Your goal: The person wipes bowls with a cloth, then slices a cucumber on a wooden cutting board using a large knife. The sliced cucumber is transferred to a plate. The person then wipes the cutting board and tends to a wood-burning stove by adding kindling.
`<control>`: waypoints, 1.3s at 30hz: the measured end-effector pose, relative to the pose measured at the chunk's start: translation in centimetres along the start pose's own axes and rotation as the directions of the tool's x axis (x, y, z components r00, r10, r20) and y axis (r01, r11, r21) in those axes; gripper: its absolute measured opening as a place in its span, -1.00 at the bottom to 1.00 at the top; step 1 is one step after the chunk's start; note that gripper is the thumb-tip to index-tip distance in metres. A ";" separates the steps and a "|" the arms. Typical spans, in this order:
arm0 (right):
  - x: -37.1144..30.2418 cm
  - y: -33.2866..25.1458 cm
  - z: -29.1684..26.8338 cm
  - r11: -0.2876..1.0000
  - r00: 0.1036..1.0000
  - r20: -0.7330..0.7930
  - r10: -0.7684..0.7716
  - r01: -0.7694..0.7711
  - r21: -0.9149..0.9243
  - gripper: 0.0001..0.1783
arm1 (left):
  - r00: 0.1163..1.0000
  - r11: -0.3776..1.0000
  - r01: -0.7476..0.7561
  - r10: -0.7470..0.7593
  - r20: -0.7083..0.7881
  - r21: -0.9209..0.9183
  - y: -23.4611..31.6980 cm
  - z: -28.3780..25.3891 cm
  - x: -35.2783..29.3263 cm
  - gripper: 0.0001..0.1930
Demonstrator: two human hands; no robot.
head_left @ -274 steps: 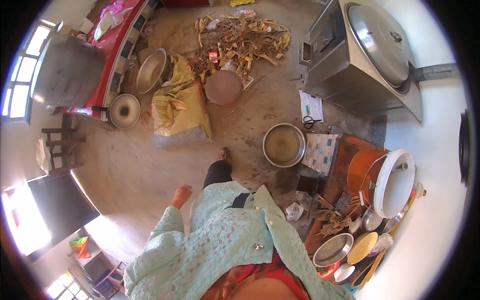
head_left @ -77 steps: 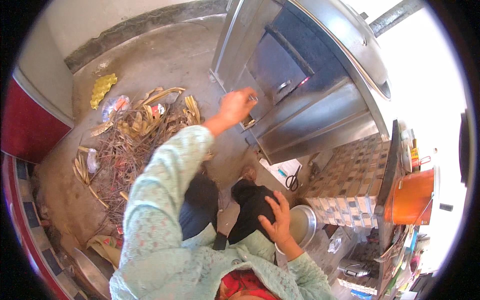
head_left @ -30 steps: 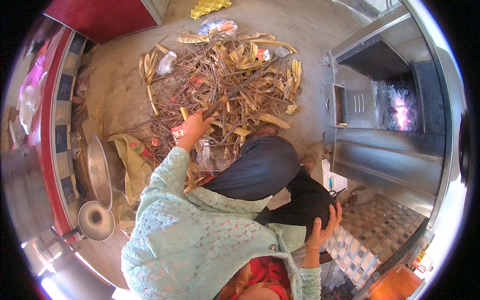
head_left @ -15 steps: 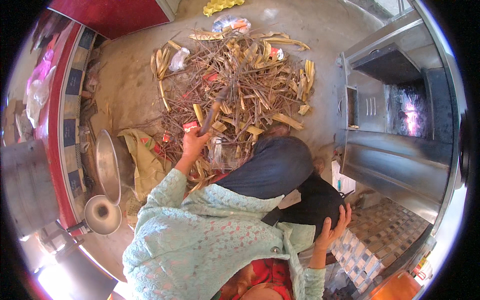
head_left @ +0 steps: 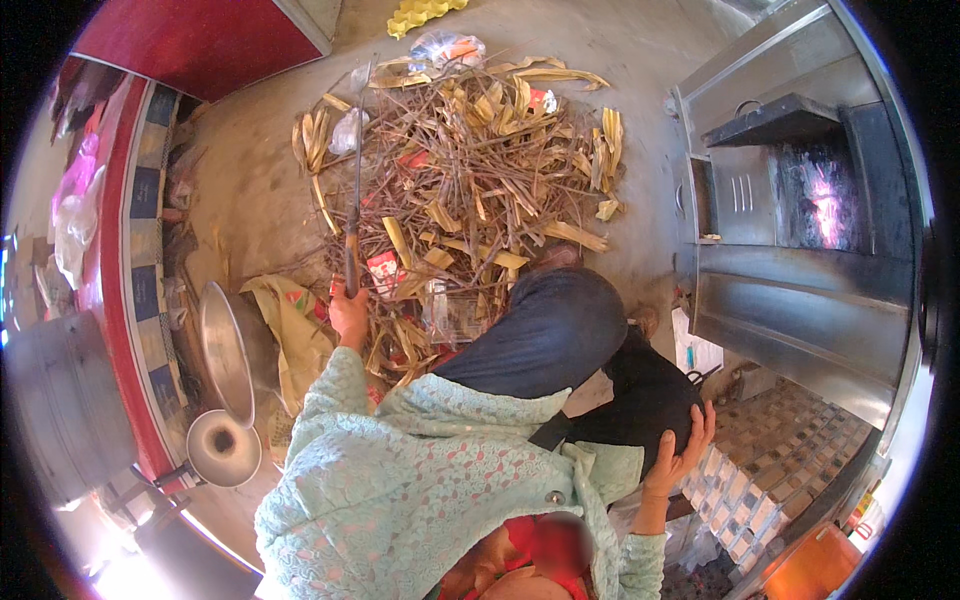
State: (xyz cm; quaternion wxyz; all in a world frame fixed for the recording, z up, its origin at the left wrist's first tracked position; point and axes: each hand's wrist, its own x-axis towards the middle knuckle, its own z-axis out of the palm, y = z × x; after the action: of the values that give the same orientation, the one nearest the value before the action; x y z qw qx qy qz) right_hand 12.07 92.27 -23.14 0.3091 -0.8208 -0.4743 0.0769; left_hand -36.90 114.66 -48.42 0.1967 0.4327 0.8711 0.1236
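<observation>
Overhead view of a person bent over a heap of kindling on a bare concrete floor. The left hand [head_left: 347, 312], fingers wrapped in a closed grip, clasps the lower end of a long, thin, dark stick [head_left: 354, 190], which stands nearly upright in the frame and reaches over the left edge of the pile of dry stalks and husks [head_left: 470, 190]. The pile is a loose tangle of brown twigs, flat pale-yellow husk strips and scraps of crumpled plastic wrapper, lying in front of the person. The right hand [head_left: 682, 452] lies open, fingers spread, pressed flat against the dark cloth over the knee [head_left: 640, 400], well apart from the stick. The sleeves are of mint-green lace-knit fabric with an open, textured pattern. To the right stands a box-shaped stove of dull brushed sheet metal [head_left: 800, 220]; its square firebox is open, with a soot-black interior and a pinkish glow inside. To the left, a round shiny metal basin [head_left: 228, 350] is tilted on its side beside a crumpled yellow sack [head_left: 290, 320], and a small round lid [head_left: 222, 447] lies just below it. Small square mosaic tiles [head_left: 770, 480] cover the floor at lower right.
</observation>
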 end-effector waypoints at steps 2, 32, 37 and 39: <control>-0.1 -0.1 -0.1 1.000 1.000 0.003 0.017 -0.017 0.006 -0.43 | 0.999 0.994 0.020 -0.022 0.023 0.104 -1.2 1.1 0.7 -0.43; 0.1 0.4 -1.2 0.990 0.990 0.014 0.139 -0.140 0.010 -0.43 | 0.855 0.960 -0.203 0.076 0.512 0.195 25.1 9.8 6.1 -0.25; 0.4 0.5 -0.9 0.994 0.994 0.015 0.105 -0.105 -0.004 -0.42 | 0.934 0.973 -0.136 0.189 0.303 -0.186 18.9 9.4 8.6 -0.30; 0.6 0.3 -0.8 0.996 0.996 0.007 0.089 -0.089 0.005 -0.42 | 0.922 0.969 -0.118 0.189 0.338 -0.218 16.4 8.2 10.3 -0.33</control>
State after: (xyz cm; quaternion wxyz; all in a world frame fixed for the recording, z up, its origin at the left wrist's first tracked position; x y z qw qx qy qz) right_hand 12.92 92.29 -22.62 0.3060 -0.8400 -0.4379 0.0946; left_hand -27.26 133.04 -51.82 0.3817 0.4938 0.7682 0.1424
